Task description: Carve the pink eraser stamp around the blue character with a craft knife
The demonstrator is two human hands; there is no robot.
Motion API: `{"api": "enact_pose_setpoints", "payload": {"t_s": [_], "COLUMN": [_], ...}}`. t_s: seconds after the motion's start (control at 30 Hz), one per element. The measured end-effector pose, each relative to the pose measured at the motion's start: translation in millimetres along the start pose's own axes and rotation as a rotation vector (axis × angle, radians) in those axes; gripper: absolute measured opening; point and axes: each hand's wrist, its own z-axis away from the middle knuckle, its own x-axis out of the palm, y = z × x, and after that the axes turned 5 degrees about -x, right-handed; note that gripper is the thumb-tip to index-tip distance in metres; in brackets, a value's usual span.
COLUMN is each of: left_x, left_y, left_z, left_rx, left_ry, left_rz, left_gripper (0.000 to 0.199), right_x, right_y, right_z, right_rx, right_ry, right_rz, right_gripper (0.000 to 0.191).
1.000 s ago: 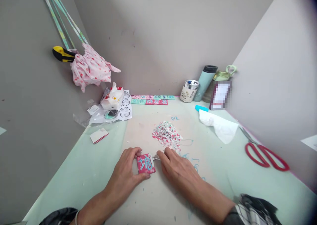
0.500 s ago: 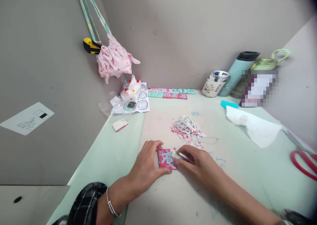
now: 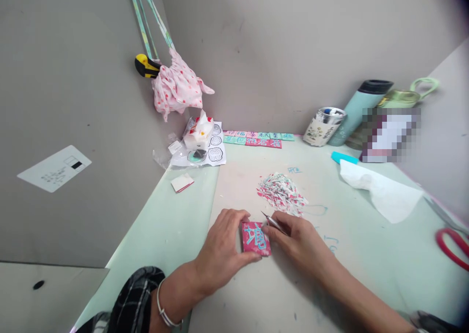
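A small red square block (image 3: 251,245) with a light-blue character on its face lies on the beige mat (image 3: 234,191). My left hand (image 3: 223,252) grips it from the left, fingers at its top edge and thumb at its bottom edge. A slim metal carving knife (image 3: 273,221) is pinched in my right hand (image 3: 298,237), its tip pointing up and left, just above the block's upper right corner. My right fingertips are beside the block's right edge. Behind the hands is a pile of red, white and green shavings (image 3: 282,193).
Carved coloured blocks (image 3: 264,143) line the back wall. At the back right stand a pen jar (image 3: 319,130) and a teal bottle (image 3: 359,110). White tissue (image 3: 388,196) and red scissors (image 3: 449,247) lie right. A tissue pack (image 3: 199,135) and a pale block (image 3: 181,183) sit left.
The knife tip has lifted off the block's upper right area, and the bits of shaving there are gone from its face. The whole view has shifted slightly.
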Motion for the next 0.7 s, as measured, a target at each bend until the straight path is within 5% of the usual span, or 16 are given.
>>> {"api": "enact_pose_setpoints", "payload": {"t_s": [0.17,0.4,0.7], "left_x": [1.1,-3.4,-6.0], "left_y": [-0.8,-7.3,-8.2], "left_z": [-0.3,-0.7,-3.6], "left_rx": [-0.048,-0.082,0.008], "left_ry": [-0.023,-0.027,-0.049], "left_rz": [-0.013,0.008,-0.049], "left_gripper": [0.067,0.065,0.059], "right_x": [0.7,-30.2,-32.6], "right_y": [0.2,18.9,29.5], "right_z": [2.9,-5.1,13.1], "right_rx": [0.007,0.025,-0.082], "right_ry": [0.038,0.145,0.086], "right_rz": [0.014,0.040,0.027], "right_gripper": [0.036,0.034,0.035]}}
